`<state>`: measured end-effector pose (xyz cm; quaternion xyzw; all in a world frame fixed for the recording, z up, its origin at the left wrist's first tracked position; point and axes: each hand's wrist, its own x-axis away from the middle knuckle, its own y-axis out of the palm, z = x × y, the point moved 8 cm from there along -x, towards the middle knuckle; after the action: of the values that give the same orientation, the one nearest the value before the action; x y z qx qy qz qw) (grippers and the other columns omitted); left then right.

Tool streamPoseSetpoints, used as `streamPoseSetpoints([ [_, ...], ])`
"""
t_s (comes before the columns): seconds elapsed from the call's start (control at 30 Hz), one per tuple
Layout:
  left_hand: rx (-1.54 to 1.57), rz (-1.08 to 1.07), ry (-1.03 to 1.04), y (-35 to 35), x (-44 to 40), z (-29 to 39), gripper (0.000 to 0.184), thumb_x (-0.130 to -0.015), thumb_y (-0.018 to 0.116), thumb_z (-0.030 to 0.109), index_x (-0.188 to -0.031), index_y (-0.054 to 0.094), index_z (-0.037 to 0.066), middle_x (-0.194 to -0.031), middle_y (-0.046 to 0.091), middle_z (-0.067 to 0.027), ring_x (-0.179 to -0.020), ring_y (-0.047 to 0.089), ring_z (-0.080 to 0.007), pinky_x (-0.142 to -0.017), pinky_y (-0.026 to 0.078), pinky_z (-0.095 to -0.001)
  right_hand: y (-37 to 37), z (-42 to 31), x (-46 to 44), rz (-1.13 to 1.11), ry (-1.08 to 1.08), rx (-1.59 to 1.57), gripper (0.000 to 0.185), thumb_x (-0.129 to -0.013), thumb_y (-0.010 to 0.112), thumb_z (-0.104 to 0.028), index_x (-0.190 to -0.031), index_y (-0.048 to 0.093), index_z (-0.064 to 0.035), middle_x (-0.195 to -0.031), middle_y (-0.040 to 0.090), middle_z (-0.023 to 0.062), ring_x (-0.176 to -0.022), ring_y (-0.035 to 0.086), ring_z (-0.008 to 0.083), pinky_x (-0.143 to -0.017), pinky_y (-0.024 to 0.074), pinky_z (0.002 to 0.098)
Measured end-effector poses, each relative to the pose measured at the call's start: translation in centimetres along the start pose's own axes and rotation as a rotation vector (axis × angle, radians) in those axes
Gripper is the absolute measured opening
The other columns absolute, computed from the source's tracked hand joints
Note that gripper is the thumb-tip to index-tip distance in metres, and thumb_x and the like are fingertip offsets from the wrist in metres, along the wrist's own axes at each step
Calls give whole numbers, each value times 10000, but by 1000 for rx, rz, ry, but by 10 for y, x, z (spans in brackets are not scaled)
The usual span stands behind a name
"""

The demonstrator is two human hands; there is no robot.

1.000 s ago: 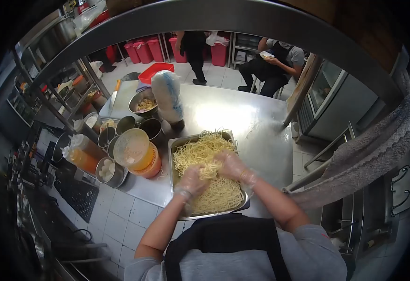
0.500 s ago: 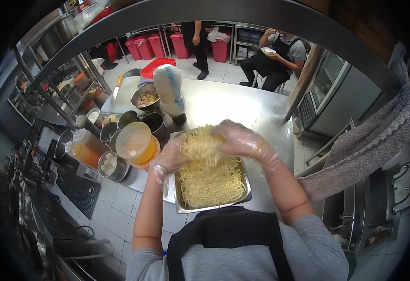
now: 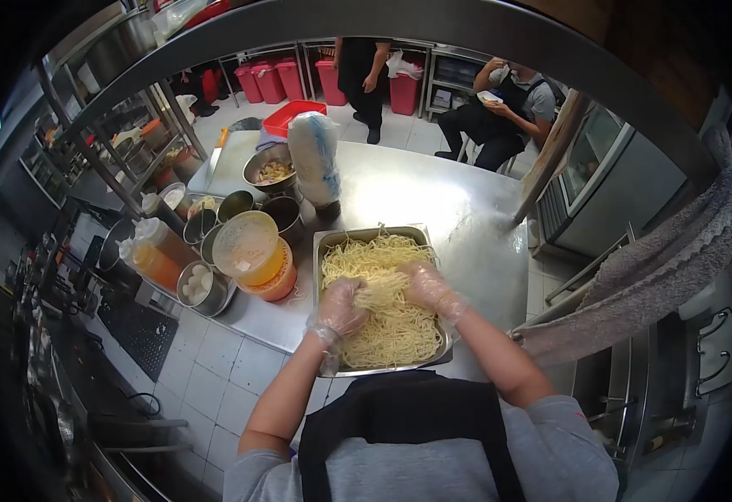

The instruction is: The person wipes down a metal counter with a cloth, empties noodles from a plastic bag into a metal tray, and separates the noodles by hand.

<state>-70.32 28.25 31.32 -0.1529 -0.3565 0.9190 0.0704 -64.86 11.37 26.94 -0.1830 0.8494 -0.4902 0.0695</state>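
Yellow noodles [image 3: 391,335] fill a rectangular steel pan [image 3: 326,244] at the near edge of the steel table. My left hand [image 3: 342,308], in a clear plastic glove, grips noodles at the pan's left side. From the right, my gloved right hand [image 3: 423,286] also has its fingers sunk in noodles, with a yellow band at the wrist. Between both hands a bunch of strands is gathered just above the rest. The fingertips are partly hidden among the noodles.
Left of the pan are a lidded orange tub [image 3: 253,255], a pot of eggs [image 3: 202,288], squeeze bottles [image 3: 150,255] and a bowl of chopped food [image 3: 270,169]. A wrapped plastic stack [image 3: 314,159] stands behind. A knife [image 3: 217,155] lies on a board. Two people are beyond the table.
Both hands have come down and nearer to me, from lifting a blurred clump of noodles at the pan's far half to gripping noodles around its middle. The view has shifted slightly.
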Motion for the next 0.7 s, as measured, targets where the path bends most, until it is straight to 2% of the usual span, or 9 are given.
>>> streamPoseSetpoints([
  [0.1, 6, 68, 210, -53, -19, 67, 306, -654, 679, 87, -945, 602, 29, -901, 586, -134, -839, 584, -297, -782, 470, -368, -9, 8, 1, 57, 46, -64, 467, -733, 612, -130, -1198, 575, -123, -1153, 567, 209, -1082, 539, 350, -966, 420, 397],
  [0.17, 16, 94, 214, -87, -27, 108, 307, -657, 682, 88, -947, 599, 29, -901, 582, -132, -854, 581, -294, -791, 466, -363, -6, 11, 0, 84, 67, -56, 482, -717, 621, -142, -1195, 573, -104, -1116, 582, 219, -1059, 549, 360, -959, 420, 403],
  [0.27, 6, 78, 205, -95, -41, 118, 333, -667, 694, 97, -980, 594, 39, -914, 571, -136, -899, 571, -293, -828, 456, -359, 8, 2, -8, -231, -88, 271, 487, -722, 611, -125, -1205, 567, -85, -1107, 594, 220, -1036, 571, 338, -917, 452, 387],
  [0.37, -78, -41, 132, -63, -49, 81, 403, -682, 704, 120, -1056, 575, 46, -1003, 562, -156, -994, 550, -303, -895, 440, -360, -20, -3, 8, -534, 131, -227, 521, -707, 660, -142, -1214, 567, -67, -1160, 603, 170, -1055, 582, 276, -876, 485, 353],
  [0.47, -269, -169, 120, -14, -36, 18, 525, -707, 708, 174, -1177, 522, 35, -1194, 521, -196, -1146, 491, -338, -996, 395, -380, -48, 6, -16, -461, 67, -133, 507, -741, 659, -164, -1230, 563, -70, -1149, 622, 148, -1048, 591, 227, -858, 501, 330],
  [0.5, -285, -189, 95, -10, -27, 11, 538, -709, 709, 188, -1187, 516, 32, -1217, 510, -202, -1164, 478, -344, -1008, 386, -385, -59, 7, -28, -312, 37, -103, 444, -798, 608, -178, -1227, 562, -71, -1147, 619, 156, -1035, 599, 241, -884, 498, 337],
  [0.6, -256, -136, -12, -12, -11, -15, 571, -721, 704, 221, -1216, 494, 28, -1233, 496, -217, -1175, 466, -355, -1017, 373, -394, -48, 4, -71, 31, -166, 74, 380, -816, 546, -125, -1187, 573, -47, -1142, 619, 169, -959, 634, 288, -853, 509, 384],
  [0.63, -234, -95, -58, -15, -5, -24, 581, -726, 701, 231, -1226, 486, 28, -1229, 493, -221, -1171, 466, -357, -1016, 370, -396, -44, -7, -65, 50, -71, -58, 330, -827, 493, -147, -1120, 598, -36, -1121, 622, 180, -984, 623, 314, -882, 493, 415],
  [0.7, -247, -71, -77, -12, 13, -34, 585, -730, 692, 234, -1229, 474, 18, -1237, 479, -225, -1171, 457, -368, -1006, 373, -413, -1, -31, -63, -56, -95, 194, 336, -828, 472, -178, -1107, 604, -46, -1107, 624, 187, -993, 618, 322, -893, 485, 408],
])
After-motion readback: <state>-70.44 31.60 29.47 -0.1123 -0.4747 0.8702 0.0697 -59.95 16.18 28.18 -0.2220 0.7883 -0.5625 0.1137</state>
